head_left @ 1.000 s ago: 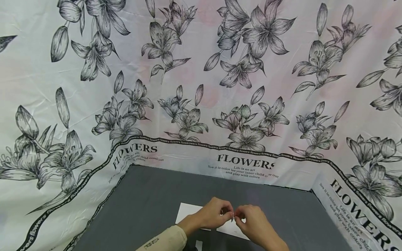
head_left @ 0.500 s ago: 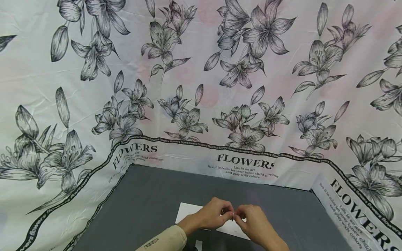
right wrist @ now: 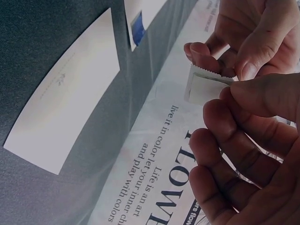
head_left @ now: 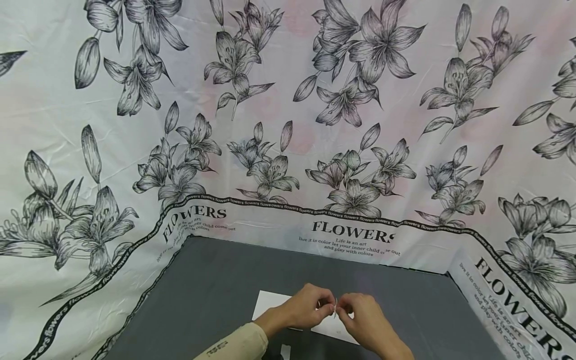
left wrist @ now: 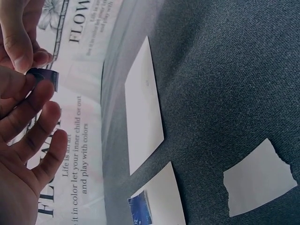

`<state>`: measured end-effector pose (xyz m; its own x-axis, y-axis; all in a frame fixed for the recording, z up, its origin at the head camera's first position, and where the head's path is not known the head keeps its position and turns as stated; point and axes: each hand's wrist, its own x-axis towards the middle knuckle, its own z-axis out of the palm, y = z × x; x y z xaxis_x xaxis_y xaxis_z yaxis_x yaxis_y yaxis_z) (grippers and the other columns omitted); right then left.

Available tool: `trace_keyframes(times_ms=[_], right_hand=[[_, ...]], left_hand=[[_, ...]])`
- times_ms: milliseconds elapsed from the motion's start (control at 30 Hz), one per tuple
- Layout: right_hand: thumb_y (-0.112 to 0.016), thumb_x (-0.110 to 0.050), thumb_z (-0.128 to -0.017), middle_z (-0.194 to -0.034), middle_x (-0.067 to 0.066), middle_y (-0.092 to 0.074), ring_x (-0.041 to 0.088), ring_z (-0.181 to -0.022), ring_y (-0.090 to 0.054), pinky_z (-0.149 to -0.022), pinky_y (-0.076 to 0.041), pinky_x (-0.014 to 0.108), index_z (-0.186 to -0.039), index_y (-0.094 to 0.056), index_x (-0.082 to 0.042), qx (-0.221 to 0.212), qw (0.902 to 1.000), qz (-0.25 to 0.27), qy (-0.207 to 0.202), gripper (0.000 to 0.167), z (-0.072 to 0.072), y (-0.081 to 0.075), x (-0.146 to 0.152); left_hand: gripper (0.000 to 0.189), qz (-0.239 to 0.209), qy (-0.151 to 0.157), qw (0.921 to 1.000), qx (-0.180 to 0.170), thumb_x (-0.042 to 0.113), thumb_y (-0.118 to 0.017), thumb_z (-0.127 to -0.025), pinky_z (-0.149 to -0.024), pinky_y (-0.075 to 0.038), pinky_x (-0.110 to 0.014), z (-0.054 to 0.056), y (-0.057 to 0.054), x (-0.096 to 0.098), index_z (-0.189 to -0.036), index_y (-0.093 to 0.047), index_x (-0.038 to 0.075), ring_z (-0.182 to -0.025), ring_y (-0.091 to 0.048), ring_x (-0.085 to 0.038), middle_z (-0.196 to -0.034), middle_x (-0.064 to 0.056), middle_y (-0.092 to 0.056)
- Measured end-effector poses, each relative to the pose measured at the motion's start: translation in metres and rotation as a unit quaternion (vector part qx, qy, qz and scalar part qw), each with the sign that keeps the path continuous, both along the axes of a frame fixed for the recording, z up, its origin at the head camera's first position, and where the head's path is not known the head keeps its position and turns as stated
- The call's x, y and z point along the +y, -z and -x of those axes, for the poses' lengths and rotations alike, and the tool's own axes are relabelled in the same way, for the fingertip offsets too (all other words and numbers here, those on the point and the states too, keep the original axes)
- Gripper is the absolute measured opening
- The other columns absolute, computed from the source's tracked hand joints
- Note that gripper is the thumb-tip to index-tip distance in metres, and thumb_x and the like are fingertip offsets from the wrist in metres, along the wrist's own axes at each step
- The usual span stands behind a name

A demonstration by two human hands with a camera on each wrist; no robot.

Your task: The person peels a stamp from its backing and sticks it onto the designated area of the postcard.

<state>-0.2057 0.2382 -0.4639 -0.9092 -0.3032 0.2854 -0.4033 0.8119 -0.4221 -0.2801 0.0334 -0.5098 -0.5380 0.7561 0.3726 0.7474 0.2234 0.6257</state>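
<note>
Both hands meet over the table, pinching a small postage stamp (right wrist: 208, 88) between their fingertips. My left hand (head_left: 306, 306) grips it with thumb and index finger, and so does my right hand (head_left: 368, 320) from the other side. The stamp has a toothed edge. Its whitish back faces the right wrist camera, while a dark blue printed side (left wrist: 50, 77) shows in the left wrist view. Below the hands lies a white card (left wrist: 143, 108) with a tiny faint mark. Beside it is another white card (left wrist: 164, 190) bearing a blue stamp (left wrist: 139, 209).
A torn piece of white paper (left wrist: 260, 180) lies on the dark grey cloth-covered table (head_left: 225, 280), nearer the body than the cards. White curtain (head_left: 270, 220) printed with flowers closes off the back and sides of the table.
The hands stay in nearly the same place. Between the fingertips the stamp has turned a little, and a thin pale strip of it now shows in the head view.
</note>
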Motion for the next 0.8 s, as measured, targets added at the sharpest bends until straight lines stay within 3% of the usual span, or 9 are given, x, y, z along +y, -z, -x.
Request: trace_keyframes(times_ms=[300,800], right_hand=[[-0.078,-0.010,-0.097,-0.080,-0.020,-0.069,-0.003,-0.076,-0.062,-0.066,-0.052,0.027,-0.082,-0.073,-0.028,-0.008,1.0000,0.005,0.003,0.023,0.0010,-0.0010,0.0020],[-0.081,-0.009,-0.093,-0.078,-0.020,-0.068,-0.004,-0.074,-0.062,-0.066,-0.052,0.027,-0.082,-0.074,-0.023,0.008,0.9995,-0.002,0.029,0.019,0.0000,-0.0008,0.0070]], left_hand=[[0.020,0.003,-0.008,0.9999,-0.010,0.015,-0.061,-0.108,-0.082,-0.058,-0.020,0.0007,0.0001,-0.0007,-0.109,-0.078,0.005,-0.079,-0.062,0.006,-0.091,0.006,-0.076],[0.018,0.001,-0.020,0.9995,-0.024,0.014,-0.062,-0.107,-0.077,-0.052,-0.014,0.0005,0.0000,-0.0018,-0.106,-0.078,0.005,-0.075,-0.059,0.007,-0.087,0.010,-0.074]])
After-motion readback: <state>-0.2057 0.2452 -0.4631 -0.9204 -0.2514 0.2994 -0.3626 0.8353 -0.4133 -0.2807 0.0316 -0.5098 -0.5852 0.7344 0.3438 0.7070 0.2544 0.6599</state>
